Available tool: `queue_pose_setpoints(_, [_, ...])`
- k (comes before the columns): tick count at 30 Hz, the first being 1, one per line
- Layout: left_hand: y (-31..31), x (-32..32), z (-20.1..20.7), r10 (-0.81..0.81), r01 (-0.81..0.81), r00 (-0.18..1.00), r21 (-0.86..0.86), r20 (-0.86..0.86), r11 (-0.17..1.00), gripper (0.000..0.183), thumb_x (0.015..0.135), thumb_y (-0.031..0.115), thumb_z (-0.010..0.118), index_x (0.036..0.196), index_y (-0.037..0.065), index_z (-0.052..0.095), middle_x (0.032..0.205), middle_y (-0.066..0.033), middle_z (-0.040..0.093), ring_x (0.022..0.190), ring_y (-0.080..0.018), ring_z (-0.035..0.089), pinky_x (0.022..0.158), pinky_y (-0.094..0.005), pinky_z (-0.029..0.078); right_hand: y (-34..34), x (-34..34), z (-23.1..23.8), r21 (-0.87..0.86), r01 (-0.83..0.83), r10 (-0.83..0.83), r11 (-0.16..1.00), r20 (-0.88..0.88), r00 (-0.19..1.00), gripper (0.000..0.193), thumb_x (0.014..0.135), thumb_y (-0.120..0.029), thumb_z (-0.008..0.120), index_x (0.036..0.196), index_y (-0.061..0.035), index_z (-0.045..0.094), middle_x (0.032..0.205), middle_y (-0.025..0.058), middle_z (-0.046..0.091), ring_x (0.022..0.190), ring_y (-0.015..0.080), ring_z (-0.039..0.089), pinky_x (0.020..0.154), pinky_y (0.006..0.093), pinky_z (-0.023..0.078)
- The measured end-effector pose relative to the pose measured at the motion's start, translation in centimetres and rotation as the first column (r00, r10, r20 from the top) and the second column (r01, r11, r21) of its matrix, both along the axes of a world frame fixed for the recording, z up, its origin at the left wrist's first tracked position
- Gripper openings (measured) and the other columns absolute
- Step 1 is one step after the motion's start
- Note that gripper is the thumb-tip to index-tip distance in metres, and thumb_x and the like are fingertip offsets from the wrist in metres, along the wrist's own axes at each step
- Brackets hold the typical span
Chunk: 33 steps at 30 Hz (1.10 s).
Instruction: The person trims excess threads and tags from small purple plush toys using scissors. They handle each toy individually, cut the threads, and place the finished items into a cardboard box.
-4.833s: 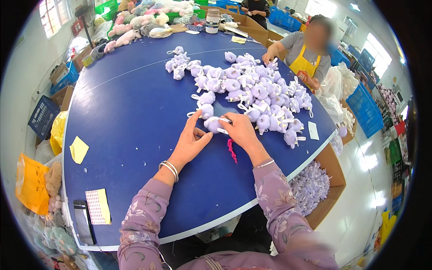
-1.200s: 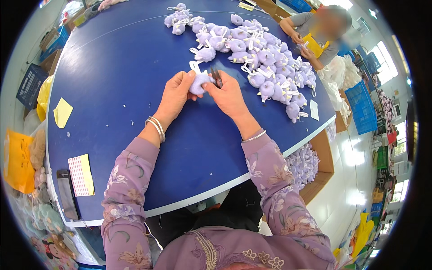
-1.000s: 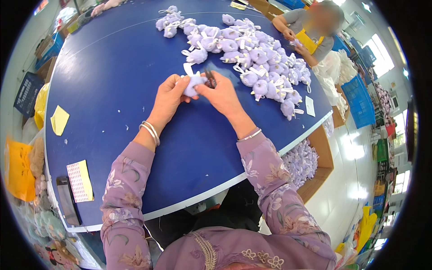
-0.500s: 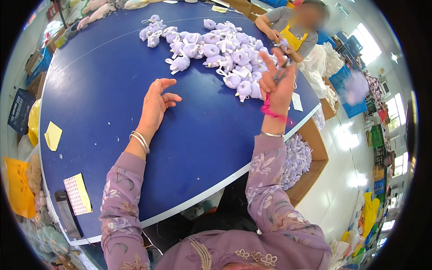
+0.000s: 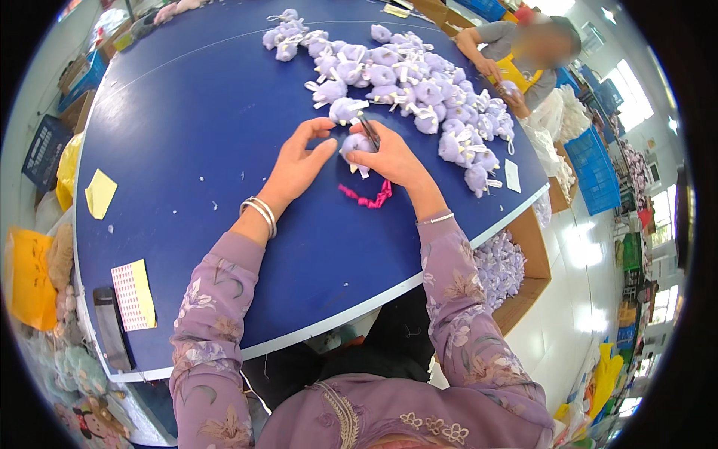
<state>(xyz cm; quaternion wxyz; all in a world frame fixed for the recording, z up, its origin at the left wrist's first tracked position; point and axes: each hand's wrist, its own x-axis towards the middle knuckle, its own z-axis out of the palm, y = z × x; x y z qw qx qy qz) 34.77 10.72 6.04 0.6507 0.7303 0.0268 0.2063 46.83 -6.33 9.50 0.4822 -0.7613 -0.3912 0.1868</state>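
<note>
A small lilac plush toy [image 5: 354,148] is in front of me, near the middle of the blue table, with the fingers of my right hand [image 5: 397,156] closed on it. The same hand also holds small dark scissors [image 5: 369,130]. From that hand hangs a bright pink knotted cord [image 5: 366,200]. My left hand [image 5: 298,161] is just left of the toy, thumb and fingers apart, with nothing in it. Right beyond my hands sits another lilac plush toy [image 5: 345,110], at the near edge of a spread pile of such toys [image 5: 430,91] with white loops and tags.
On the blue table [image 5: 179,135] lie a yellow paper [image 5: 100,194], a label sheet [image 5: 134,295] and a black phone-like object [image 5: 112,328] at left. A cardboard box [image 5: 532,295] of lilac toys stands by the right edge. Far right, a co-worker [image 5: 516,56] handles a toy.
My right hand has come down and left from the pile's right side and now has a toy. My left hand moved up and right toward it. The blurred lilac shape in the air is gone.
</note>
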Motion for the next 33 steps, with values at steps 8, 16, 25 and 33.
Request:
queue_pose_setpoints(8, [-0.7,-0.9,1.2,-0.061,0.071,0.996,0.194,-0.060,0.978,0.047,0.086,0.003,0.054,0.132,0.004,0.048,0.130,-0.0114,0.053,0.118,-0.0204,0.054,0.092,-0.0313,0.048,0.4,-1.4,0.3,-0.156,0.138,-0.125,0.978,0.091,0.988,0.035,0.084,-0.020,0.068,0.109,0.0030,0.061,0.094,0.0086,0.064,0.083,0.0140,0.060,0.076,0.0301,0.048])
queue_pose_setpoints(16, [-1.0,-0.5,1.0,-0.096,0.097,0.994,0.011,-0.042,0.995,0.047,0.087,-0.002,0.052,0.133,0.001,0.044,0.132,-0.0123,0.051,0.126,-0.0216,0.052,0.098,-0.0335,0.048,-0.1,-1.4,0.3,-0.177,-0.011,0.003,0.984,-0.048,0.999,0.029,0.080,-0.023,0.066,0.088,0.0048,0.062,0.073,0.0067,0.060,0.066,0.0130,0.054,0.060,0.0304,0.044])
queue_pose_setpoints(25, [-0.5,0.0,0.5,-0.120,0.108,0.990,-0.153,-0.074,0.982,0.031,0.098,0.009,0.051,0.128,0.001,0.052,0.121,-0.0069,0.061,0.110,-0.0145,0.059,0.090,-0.0279,0.049,0.2,-2.1,0.8,-0.237,0.041,-0.044,0.971,-0.007,0.999,0.028,0.072,-0.020,0.065,0.085,0.0052,0.061,0.070,0.0093,0.058,0.066,0.0160,0.054,0.061,0.0333,0.044])
queue_pose_setpoints(33, [0.1,-0.1,0.9,0.008,-0.034,0.996,-0.295,-0.088,0.955,0.031,0.101,0.025,0.048,0.124,0.005,0.055,0.117,-0.0077,0.062,0.101,-0.0143,0.061,0.081,-0.0280,0.050,-7.6,2.7,6.1,0.925,-0.101,0.735,0.366,-0.221,0.641,0.041,0.093,-0.036,0.059,0.120,-0.0050,0.056,0.106,0.0180,0.069,0.037,0.0020,0.027,0.033,0.0186,0.023])
